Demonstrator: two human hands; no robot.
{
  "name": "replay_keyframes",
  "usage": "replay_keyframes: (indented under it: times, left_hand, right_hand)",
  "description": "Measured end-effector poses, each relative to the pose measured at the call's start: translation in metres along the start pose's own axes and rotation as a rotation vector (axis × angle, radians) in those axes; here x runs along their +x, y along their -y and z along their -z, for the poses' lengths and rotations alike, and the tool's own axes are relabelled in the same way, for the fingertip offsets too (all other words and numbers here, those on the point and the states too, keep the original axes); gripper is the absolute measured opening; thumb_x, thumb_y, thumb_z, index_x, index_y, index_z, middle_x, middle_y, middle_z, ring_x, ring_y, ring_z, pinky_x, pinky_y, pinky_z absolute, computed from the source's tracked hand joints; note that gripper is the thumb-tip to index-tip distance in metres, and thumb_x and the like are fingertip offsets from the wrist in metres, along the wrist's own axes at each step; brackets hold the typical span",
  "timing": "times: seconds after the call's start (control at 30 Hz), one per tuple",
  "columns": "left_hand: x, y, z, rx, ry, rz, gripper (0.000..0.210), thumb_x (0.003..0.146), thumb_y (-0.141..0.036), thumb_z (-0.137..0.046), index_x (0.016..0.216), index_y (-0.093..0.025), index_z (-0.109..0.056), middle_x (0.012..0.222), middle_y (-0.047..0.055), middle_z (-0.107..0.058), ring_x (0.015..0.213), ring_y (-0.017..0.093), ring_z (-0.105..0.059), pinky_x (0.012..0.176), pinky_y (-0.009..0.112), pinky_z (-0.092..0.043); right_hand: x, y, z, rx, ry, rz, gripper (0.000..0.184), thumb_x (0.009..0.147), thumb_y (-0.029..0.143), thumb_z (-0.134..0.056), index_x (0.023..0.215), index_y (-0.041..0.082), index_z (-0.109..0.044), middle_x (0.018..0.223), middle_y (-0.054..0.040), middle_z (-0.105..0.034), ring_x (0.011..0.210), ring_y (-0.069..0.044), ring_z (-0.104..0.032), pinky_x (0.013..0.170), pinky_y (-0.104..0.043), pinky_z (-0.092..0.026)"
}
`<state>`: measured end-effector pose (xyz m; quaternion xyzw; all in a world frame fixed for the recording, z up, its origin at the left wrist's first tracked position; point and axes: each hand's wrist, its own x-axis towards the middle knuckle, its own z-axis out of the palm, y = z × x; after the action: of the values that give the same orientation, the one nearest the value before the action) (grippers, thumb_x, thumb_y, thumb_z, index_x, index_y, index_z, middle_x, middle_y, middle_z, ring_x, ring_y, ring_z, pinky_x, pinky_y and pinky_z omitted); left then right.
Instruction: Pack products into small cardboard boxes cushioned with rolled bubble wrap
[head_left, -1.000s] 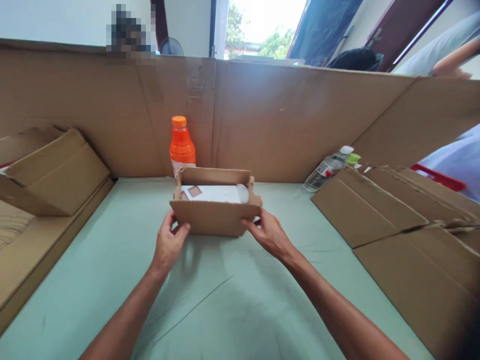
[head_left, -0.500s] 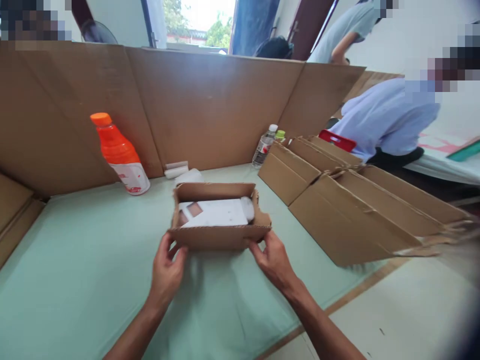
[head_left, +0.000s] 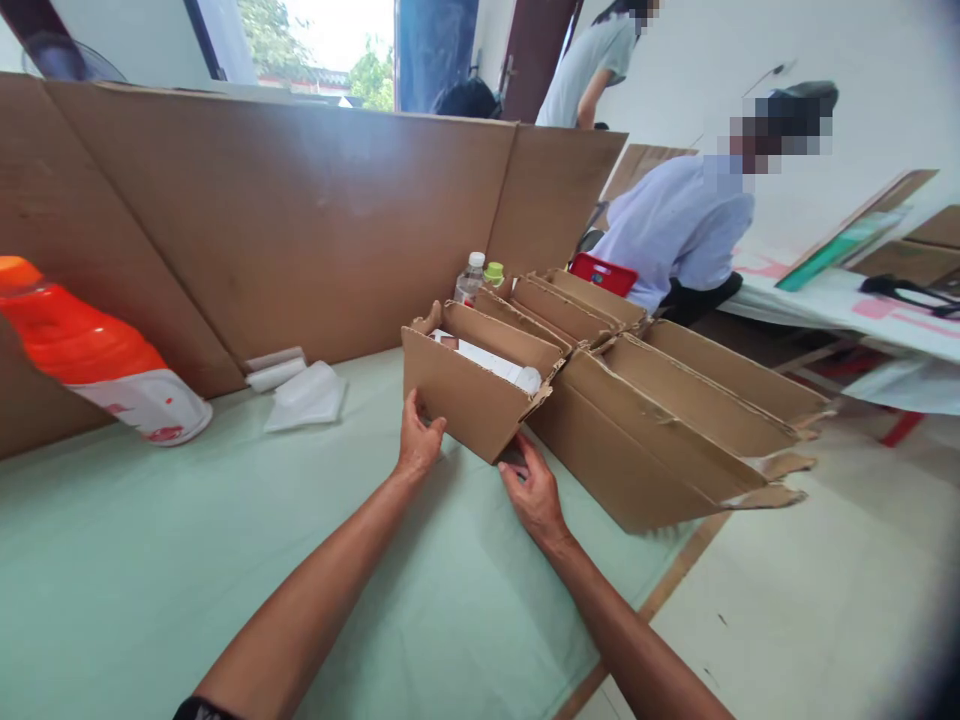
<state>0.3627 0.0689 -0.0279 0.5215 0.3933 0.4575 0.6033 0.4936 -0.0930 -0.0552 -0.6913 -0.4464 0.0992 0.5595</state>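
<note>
Between my two hands is a small open cardboard box (head_left: 469, 405), tilted and close beside a row of other cardboard boxes (head_left: 637, 440). A white carton (head_left: 487, 360) with a rounded white end lies inside it. My left hand (head_left: 420, 437) holds the box at its lower left, thumb against the front wall. At the lower right corner my right hand (head_left: 534, 485) grips it, with the fingers partly hidden underneath. Whether the box touches the table cannot be told.
A large orange bottle (head_left: 105, 350) leans at the left. White packets (head_left: 306, 397) lie by the cardboard partition (head_left: 300, 220). Behind the boxes stand a clear bottle (head_left: 471, 280) and a red tray-like thing (head_left: 604, 273). Two people are beyond, one seated in a pale shirt (head_left: 667, 220).
Both hands have carried the cardboard box to the right, up against the other boxes, and turned it at an angle. The camera view has swung right.
</note>
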Motion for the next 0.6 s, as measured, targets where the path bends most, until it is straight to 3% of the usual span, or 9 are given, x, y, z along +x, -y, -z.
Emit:
replay_keyframes:
  times: [0.1,0.3,0.43,0.5,0.6]
  left_hand:
    - [0.0,0.01,-0.011,-0.019,0.069,-0.012,0.076,0.071,-0.009,-0.063,0.143,-0.018,-0.042,0.15,0.014,-0.049,0.14,0.027,-0.046,0.115,0.041,-0.039]
    - [0.024,0.013,-0.033,-0.046,0.19,-0.026,0.076,0.069,-0.008,-0.062,0.143,-0.017,-0.045,0.152,0.015,-0.049,0.139,0.028,-0.048,0.116,0.043,-0.039]
    - [0.021,0.021,-0.039,-0.032,0.265,-0.03,0.079,0.07,-0.01,-0.063,0.146,-0.017,-0.044,0.155,0.012,-0.045,0.142,0.027,-0.044,0.119,0.042,-0.034]
    - [0.011,0.024,-0.038,-0.015,0.306,-0.027,0.078,0.072,-0.012,-0.062,0.147,-0.015,-0.043,0.155,0.013,-0.045,0.143,0.027,-0.043,0.12,0.042,-0.033]
    - [-0.013,0.025,-0.028,0.035,0.386,-0.023,0.07,0.074,-0.013,-0.06,0.143,-0.014,-0.049,0.147,0.015,-0.054,0.136,0.028,-0.051,0.118,0.046,-0.036]
  right_hand:
    - [0.008,-0.005,0.003,0.037,0.042,-0.019,0.058,0.083,0.029,-0.06,0.14,0.021,-0.055,0.146,-0.0145,-0.053,0.128,-0.027,-0.056,0.087,-0.038,-0.062]
    - [0.02,-0.007,-0.005,0.09,0.099,-0.077,0.06,0.082,0.036,-0.063,0.14,0.019,-0.055,0.155,-0.0171,-0.039,0.128,-0.03,-0.057,0.092,-0.043,-0.061]
    - [0.02,-0.014,-0.009,0.127,0.082,-0.084,0.062,0.082,0.042,-0.066,0.139,0.02,-0.055,0.157,-0.0181,-0.036,0.129,-0.03,-0.056,0.095,-0.045,-0.059]
    - [0.02,-0.016,-0.01,0.119,0.062,-0.085,0.061,0.082,0.044,-0.066,0.136,0.018,-0.057,0.154,-0.0192,-0.04,0.126,-0.03,-0.058,0.095,-0.044,-0.059]
    - [0.021,-0.014,-0.008,0.092,0.053,-0.092,0.053,0.083,0.047,-0.065,0.126,0.016,-0.063,0.133,-0.0183,-0.059,0.113,-0.027,-0.066,0.093,-0.044,-0.059]
